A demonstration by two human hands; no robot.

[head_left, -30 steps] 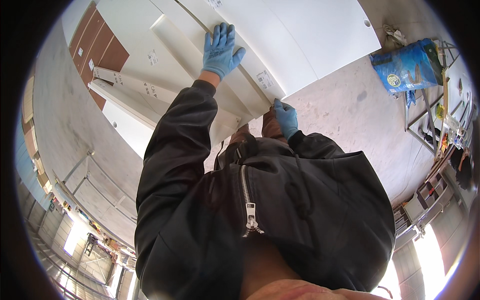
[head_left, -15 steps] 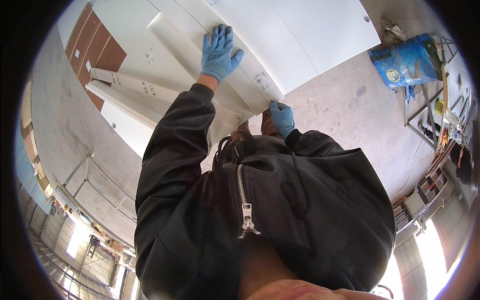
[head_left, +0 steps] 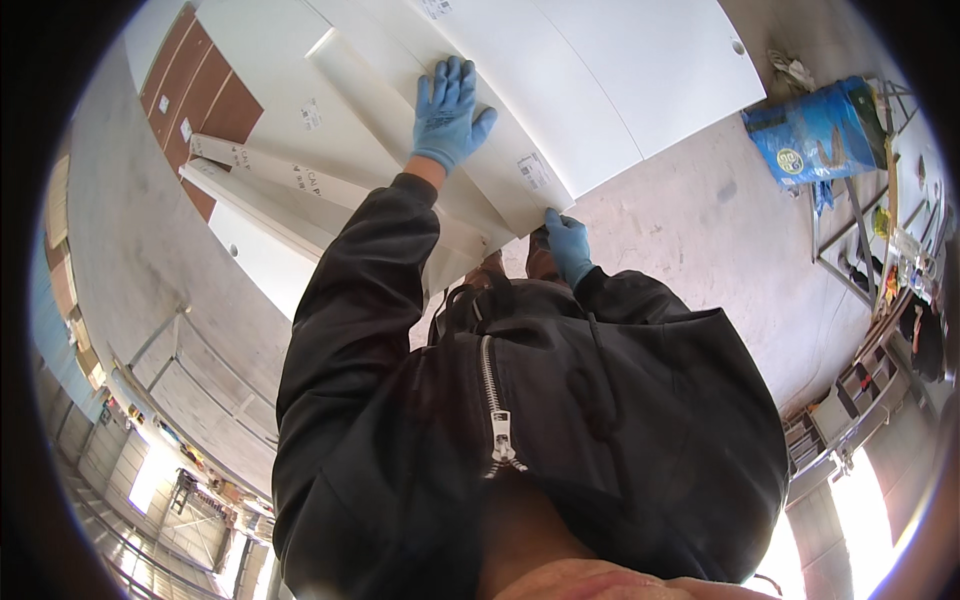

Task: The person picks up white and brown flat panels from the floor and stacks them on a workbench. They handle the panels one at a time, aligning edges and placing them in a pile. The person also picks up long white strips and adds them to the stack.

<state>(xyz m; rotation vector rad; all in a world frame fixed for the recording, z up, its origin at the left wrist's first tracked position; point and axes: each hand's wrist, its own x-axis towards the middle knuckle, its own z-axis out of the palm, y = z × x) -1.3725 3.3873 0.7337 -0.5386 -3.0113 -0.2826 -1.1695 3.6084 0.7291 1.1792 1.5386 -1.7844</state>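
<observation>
Several white boards lie stacked in front of me. My left hand, in a blue glove, rests flat with fingers stretched and thumb apart on a long white board. A printed label is stuck on this board near its close end. At that end's corner, my right hand, also gloved in blue, is closed with its fingertips on the board's edge; part of its grip is hidden underneath. Beside the board on the right lies a wide white panel.
Brown panels and narrow white boards with print lie to the left. At the right, a blue bag sits by a metal frame and a cluttered bench. A metal rail stands on the left.
The whole view has shifted slightly, so boards and hands appear a little lower and further right. Both hands keep their places on the board.
</observation>
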